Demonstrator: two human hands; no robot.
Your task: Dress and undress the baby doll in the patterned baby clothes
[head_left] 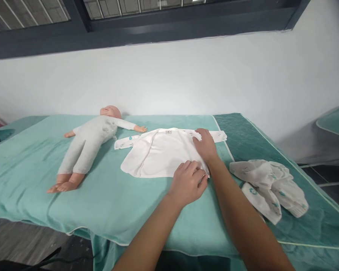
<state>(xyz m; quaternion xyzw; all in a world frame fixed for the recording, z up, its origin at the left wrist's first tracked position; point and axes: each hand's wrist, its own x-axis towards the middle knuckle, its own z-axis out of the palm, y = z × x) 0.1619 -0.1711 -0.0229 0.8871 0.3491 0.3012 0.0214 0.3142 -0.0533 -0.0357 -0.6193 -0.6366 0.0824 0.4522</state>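
Note:
A white baby shirt (pixel 161 154) lies spread out on the green bed cover, its inner side facing up and its patterned sleeves stretched to both sides. My left hand (pixel 188 182) is at the shirt's lower right corner, fingers curled and closed on the hem. Higher up, my right hand (pixel 205 145) rests flat on the shirt near the right sleeve, its thumb apart from the fingers. Left of the shirt, a baby doll (pixel 92 141) in a white cloth body lies on its back, one arm reaching toward the left sleeve.
Crumpled white patterned baby clothing (pixel 271 188) lies to the right on the darker green cover (pixel 307 229). A lighter green cover (pixel 107 214) spreads under the shirt and doll. Behind the bed rises a white wall (pixel 169 79) with a dark window frame (pixel 186 28).

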